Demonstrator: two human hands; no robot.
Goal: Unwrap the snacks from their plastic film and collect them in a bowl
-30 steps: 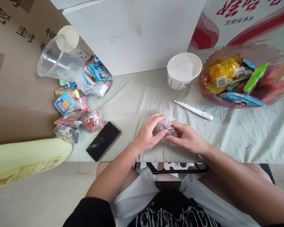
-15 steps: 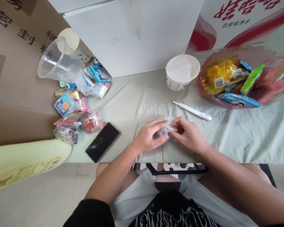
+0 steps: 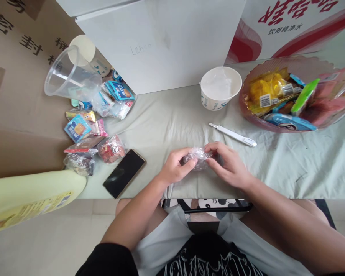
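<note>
Between my two hands is a crumpled wad of clear plastic wrap (image 3: 199,156), just above the cloth near the table's front edge. My left hand (image 3: 176,165) grips its left side, thumb in front and fingers behind. At its right side, my right hand (image 3: 228,163) pinches the wrap with thumb and fingertips. Whether anything lies inside the wrap I cannot make out. A white utility knife (image 3: 232,135) rests on the cloth beyond my right hand. Farther back stands a white paper bowl (image 3: 218,102) with clear film in it.
A pink scalloped bowl (image 3: 254,122) full of packaged snacks stands at the right. To the left lie a phone (image 3: 124,173), a plastic-wrapped red item (image 3: 112,149) and several snack packs (image 3: 77,128). A clear plastic cup (image 3: 61,78) leans behind them. White boxes (image 3: 161,50) line the back.
The wrap is gathered lower and wider between my hands. My left hand has shifted slightly left, and my right fingers have moved over the wrap's right edge.
</note>
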